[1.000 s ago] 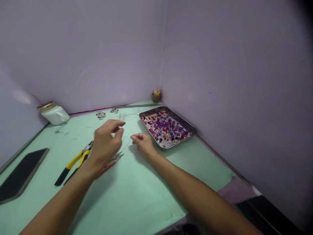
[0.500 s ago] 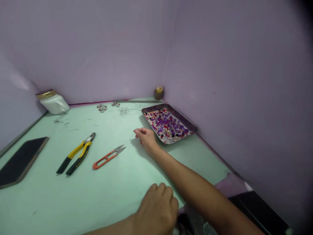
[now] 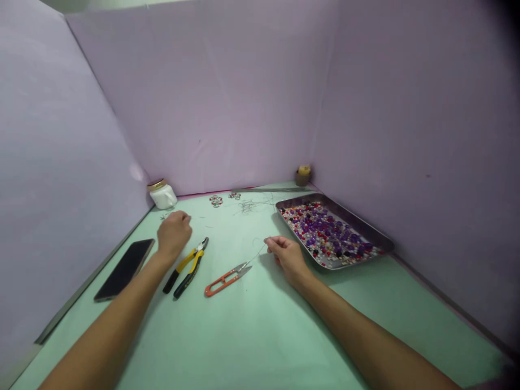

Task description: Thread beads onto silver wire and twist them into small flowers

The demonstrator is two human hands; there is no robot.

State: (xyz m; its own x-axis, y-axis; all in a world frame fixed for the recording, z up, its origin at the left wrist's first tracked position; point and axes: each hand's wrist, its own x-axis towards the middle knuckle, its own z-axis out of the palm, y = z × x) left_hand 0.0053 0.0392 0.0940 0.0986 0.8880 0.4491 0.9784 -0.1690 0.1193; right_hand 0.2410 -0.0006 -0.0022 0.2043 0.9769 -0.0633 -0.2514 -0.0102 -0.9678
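Observation:
My right hand [image 3: 286, 255] pinches a thin wire [image 3: 257, 252] between thumb and fingertips. The wire trails down toward the blades of the orange thread snips [image 3: 225, 280], which lie on the table. Over the table's left side, my left hand [image 3: 174, 234] is closed, back upward. Its fingertips are tucked from view, so I cannot tell what it holds, if anything. Close by are short wire scraps [image 3: 164, 216], and yellow-and-black pliers [image 3: 187, 268] lie to its right. A metal tray [image 3: 325, 266] of purple, red, black and pale beads [image 3: 329, 233] stands beyond my right hand.
A dark phone [image 3: 125, 270] lies at the left. Toward the back wall are a white jar [image 3: 163, 196] with a gold lid, two small beaded pieces [image 3: 216, 201], tangled wire [image 3: 247, 206] and a small yellow-topped pot [image 3: 303, 175]. Pale walls enclose the green table.
My left hand has swung from the near edge up and left, stopping beside the pliers. My right hand keeps its pinch on the wire. The camera view has turned left and tilted up.

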